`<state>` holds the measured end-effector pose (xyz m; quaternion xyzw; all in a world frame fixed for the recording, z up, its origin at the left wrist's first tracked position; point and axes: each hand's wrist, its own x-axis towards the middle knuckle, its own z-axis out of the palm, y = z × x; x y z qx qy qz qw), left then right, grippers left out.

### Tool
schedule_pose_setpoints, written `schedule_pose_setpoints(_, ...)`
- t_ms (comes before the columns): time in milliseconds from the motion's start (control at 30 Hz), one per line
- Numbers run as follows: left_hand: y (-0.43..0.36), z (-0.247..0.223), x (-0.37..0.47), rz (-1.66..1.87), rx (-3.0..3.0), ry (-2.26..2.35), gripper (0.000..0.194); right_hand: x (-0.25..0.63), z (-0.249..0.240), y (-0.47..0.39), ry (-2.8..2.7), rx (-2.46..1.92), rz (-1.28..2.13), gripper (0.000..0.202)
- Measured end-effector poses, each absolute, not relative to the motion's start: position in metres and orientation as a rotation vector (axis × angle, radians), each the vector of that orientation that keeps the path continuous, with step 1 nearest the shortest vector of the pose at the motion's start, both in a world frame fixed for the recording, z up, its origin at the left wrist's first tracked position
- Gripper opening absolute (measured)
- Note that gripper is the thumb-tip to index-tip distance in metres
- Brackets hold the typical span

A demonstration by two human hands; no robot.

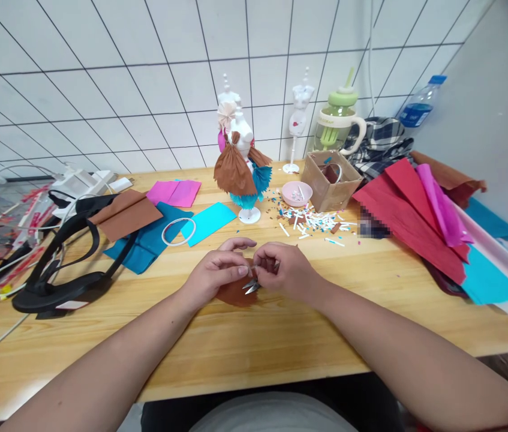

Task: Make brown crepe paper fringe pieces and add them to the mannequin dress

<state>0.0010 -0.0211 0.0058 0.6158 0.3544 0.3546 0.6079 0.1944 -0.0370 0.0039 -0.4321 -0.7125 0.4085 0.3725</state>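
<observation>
My left hand (220, 270) and my right hand (283, 270) meet over the front middle of the table. Between and below them is a brown crepe paper piece (236, 294), its edge rounded. Thumb and fingers of my left hand pinch close to its upper part. From under my curled right hand stick out the metal blades of small scissors (251, 287); the handles are hidden by the fingers. A tiny pale bit shows where the fingertips of both hands come together, too small to name.
Behind my hands stands a white mannequin (241, 133) in brown and teal paper; a bare mannequin (297, 123) is farther right. White scraps (312, 221) surround a pink bowl (297, 193) and cardboard box (331, 180). Coloured paper (409, 216) lies right, a black headset strap (62, 288) left.
</observation>
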Motion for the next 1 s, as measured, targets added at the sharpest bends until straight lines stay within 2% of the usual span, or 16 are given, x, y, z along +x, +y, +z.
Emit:
schedule_pose_setpoints(100, -0.021, 0.005, 0.001, 0.801, 1.429, 0.829, 0.014, 0.199, 0.004, -0.037, -2.098, -1.127, 0.576, 0.006)
schedule_pose_setpoints(300, -0.020, 0.004, 0.002, 0.821, 1.431, 0.909, 0.013, 0.204, 0.010, -0.039, -2.383, -1.289, 0.030, 0.010)
schedule_pose_setpoints(367, -0.020, 0.005, 0.003, 0.839, 1.452, 0.944, 0.012, 0.207, 0.012, -0.038, -2.370, -1.345, -0.029, 0.010)
schedule_pose_setpoints(500, -0.019, 0.007, 0.000, 0.878, 1.468, 0.940, 0.010, 0.214, 0.012, -0.033, -2.195, -1.297, 0.266, 0.017)
schedule_pose_setpoints(633, -0.018, 0.008, -0.003, 0.835, 1.517, 0.895, 0.011, 0.213, 0.010, -0.032, -1.894, -1.021, 0.976, 0.049)
schedule_pose_setpoints(733, -0.017, 0.009, -0.004, 0.792, 1.579, 0.897, 0.014, 0.208, 0.009, -0.033, -1.693, -0.944, 1.399, 0.045)
schedule_pose_setpoints(900, -0.017, 0.013, -0.002, 0.740, 1.690, 0.927, 0.021, 0.205, 0.004, -0.029, -1.627, -1.038, 1.445, 0.023)
schedule_pose_setpoints(1000, -0.018, 0.012, 0.000, 0.740, 1.781, 0.981, 0.021, 0.208, 0.003, -0.025, -1.729, -1.119, 1.271, 0.012)
